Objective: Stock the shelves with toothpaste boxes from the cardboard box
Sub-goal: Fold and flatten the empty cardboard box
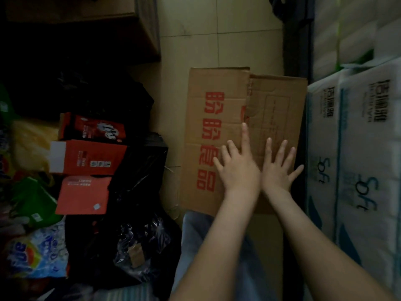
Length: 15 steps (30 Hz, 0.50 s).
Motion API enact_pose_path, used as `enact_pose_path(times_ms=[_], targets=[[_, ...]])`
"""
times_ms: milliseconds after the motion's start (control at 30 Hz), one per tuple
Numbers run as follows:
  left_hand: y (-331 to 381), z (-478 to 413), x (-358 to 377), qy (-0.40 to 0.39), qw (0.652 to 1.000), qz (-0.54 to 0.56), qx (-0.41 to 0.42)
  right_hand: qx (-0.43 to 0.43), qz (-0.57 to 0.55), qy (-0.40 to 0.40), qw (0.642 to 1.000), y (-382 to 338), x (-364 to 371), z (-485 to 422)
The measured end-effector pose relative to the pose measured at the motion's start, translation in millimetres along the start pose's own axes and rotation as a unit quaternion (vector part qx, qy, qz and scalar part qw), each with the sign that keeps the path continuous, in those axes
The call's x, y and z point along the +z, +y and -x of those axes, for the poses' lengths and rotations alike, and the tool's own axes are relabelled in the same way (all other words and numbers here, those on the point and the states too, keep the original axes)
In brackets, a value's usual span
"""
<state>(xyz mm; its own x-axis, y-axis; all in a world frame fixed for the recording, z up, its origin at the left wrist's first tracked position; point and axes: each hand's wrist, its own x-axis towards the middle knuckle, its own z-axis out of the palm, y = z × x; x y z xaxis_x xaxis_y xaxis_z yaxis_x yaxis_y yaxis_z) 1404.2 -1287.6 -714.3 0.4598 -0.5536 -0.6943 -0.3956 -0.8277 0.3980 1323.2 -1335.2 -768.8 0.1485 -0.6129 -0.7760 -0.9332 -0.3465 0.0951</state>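
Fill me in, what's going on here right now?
A person's left hand and right hand are spread open over the closed top flaps of a brown cardboard box with red lettering on the tiled floor. Nothing is gripped, and no toothpaste boxes show yet. White wrapped paper-roll packs stand at its right, red cartons at its left.

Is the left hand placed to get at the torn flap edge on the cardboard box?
Likely yes: the left hand lies open on the cardboard box, one finger reaching the flap edge, with nothing covering it.
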Motion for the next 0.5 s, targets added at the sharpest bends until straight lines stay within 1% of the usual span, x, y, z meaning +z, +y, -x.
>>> enact_pose_path(times_ms=[67, 100, 167, 200, 233, 300, 367, 433, 500], targets=[[-23.4, -16.9, 11.6, -0.011, 0.999, -0.046, 0.003, 0.035, -0.033, -0.014, 0.999, 7.6, 2.8, 0.7], [-39.0, -23.0, 14.1, 0.002, 0.998, -0.065, -0.023, 0.059, -0.06, -0.026, 0.996, 12.7, 4.5, -0.5], [-74.3, -30.9, 13.8, 0.034, 0.99, -0.055, -0.125, 0.12, -0.137, -0.048, 0.982, 25.7, 5.9, -5.9], [-91.2, -34.2, 12.8, 0.035, 0.984, -0.034, -0.17, 0.142, -0.174, -0.057, 0.973, 32.8, 6.1, -9.1], [-104.1, -37.2, 10.7, 0.022, 0.981, -0.018, -0.19, 0.15, -0.206, -0.065, 0.965, 39.1, 7.1, -12.7], [-115.2, -40.1, 7.7, -0.005, 0.983, 0.012, -0.183, 0.121, -0.254, -0.064, 0.958, 45.5, 8.6, -18.5], [-111.6, -40.6, 7.1, -0.001, 0.986, 0.043, -0.162, 0.072, -0.273, -0.042, 0.959, 44.4, 11.5, -20.4], [-105.8, -38.8, 9.5, 0.013, 0.988, 0.037, -0.15, 0.04, -0.248, -0.031, 0.967, 41.2, 13.8, -18.8], [-104.8, -37.5, 11.2, 0.021, 0.989, 0.028, -0.145, 0.028, -0.224, -0.03, 0.974, 40.4, 13.6, -17.0]])
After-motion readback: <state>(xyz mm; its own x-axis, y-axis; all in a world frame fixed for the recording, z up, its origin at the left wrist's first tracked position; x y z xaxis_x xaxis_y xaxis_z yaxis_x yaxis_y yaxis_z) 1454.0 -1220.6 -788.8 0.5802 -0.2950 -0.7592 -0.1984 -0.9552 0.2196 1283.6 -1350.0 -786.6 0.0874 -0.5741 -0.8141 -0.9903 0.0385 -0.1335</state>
